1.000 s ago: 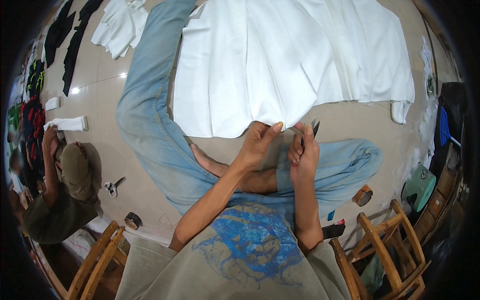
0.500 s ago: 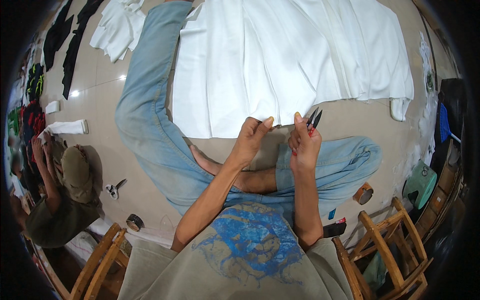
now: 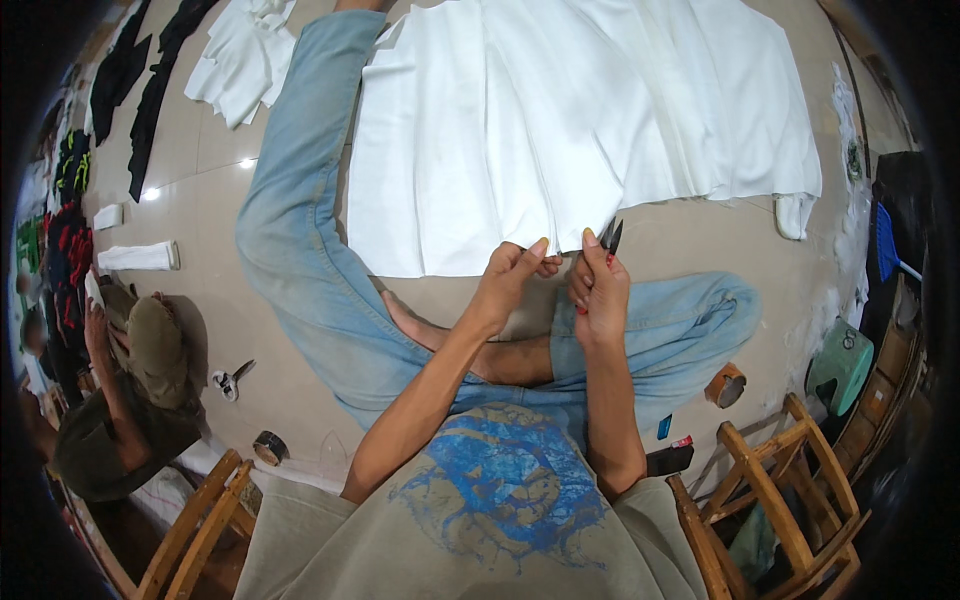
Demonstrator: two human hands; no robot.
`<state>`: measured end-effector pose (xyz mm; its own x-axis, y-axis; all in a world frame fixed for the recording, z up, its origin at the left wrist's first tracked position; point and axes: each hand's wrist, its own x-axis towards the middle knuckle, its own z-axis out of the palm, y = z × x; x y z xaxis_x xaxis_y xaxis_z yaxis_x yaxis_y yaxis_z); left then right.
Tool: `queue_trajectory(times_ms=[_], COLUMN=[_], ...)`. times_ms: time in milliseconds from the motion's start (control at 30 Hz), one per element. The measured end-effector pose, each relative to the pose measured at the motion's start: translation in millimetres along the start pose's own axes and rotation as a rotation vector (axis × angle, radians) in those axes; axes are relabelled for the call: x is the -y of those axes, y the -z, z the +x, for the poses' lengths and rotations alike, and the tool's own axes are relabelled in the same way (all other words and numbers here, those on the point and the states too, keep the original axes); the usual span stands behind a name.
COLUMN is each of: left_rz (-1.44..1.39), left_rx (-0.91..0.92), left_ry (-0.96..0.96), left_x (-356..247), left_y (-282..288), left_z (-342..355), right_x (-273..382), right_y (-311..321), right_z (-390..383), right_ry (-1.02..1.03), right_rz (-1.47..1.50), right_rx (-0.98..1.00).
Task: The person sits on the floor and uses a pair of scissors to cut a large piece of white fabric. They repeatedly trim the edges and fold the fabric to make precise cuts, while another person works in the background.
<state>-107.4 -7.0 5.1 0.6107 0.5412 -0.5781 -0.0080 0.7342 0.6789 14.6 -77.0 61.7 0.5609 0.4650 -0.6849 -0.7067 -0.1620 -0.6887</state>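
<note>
A wide white cloth [image 3: 430,160], in several long folds, lies over the floor in front of me, its near edge lifted toward my hands. My left hand [image 3: 505,285] pinches that edge between thumb and fingers. Close to its right, my right hand [image 3: 600,290] is closed, its thumb and finger at the cloth's edge too. Tucked in the same hand are thread snips [image 3: 612,240] with dark pointed blades and red handles, the tips sticking up past the thumb. The palm hides most of the handles.
Beside my legs lie tape rolls [image 3: 270,447], another pair of scissors [image 3: 232,381] and a brown roll [image 3: 726,385]. Wooden frames [image 3: 770,480] flank me. A co-worker [image 3: 130,400] sits at left near folded white cloth [image 3: 138,257]. A green stool [image 3: 840,368] stands right.
My right hand has shifted a little left, closer to my left hand, bringing the snips and cloth edge along. The co-worker's arm has moved.
</note>
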Motion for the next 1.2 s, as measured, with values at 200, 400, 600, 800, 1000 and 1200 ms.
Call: queue_trajectory(times_ms=[200,400,600,800,1000,1200], left_rz=[-0.021,-0.006,0.018,0.189,0.161,-0.013], left_rx=[0.093,0.111,0.069,-0.033,0.127,0.114], left_ry=[-0.007,-0.013,-0.047,-0.019,-0.034,-0.048], left_x=[2,-2,-1,-5,-2,-3], left_y=[4,3,1,-1,6,7], left_z=[3,1,1,-6,1,4], right_x=[0,-2,-15,-10,-3,-2], right_y=[0,-1,2,-6,-4,18], right_z=[-1,-1,-1,-2,-3,-6], right_ry=[-0.004,0.013,0.353,0.256,0.112,0.023], right_rz=[-0.007,-0.045,-0.32,-0.459,-0.278,-0.004], right_rx=[0.005,-0.043,-0.265,-0.071,0.028,0.057])
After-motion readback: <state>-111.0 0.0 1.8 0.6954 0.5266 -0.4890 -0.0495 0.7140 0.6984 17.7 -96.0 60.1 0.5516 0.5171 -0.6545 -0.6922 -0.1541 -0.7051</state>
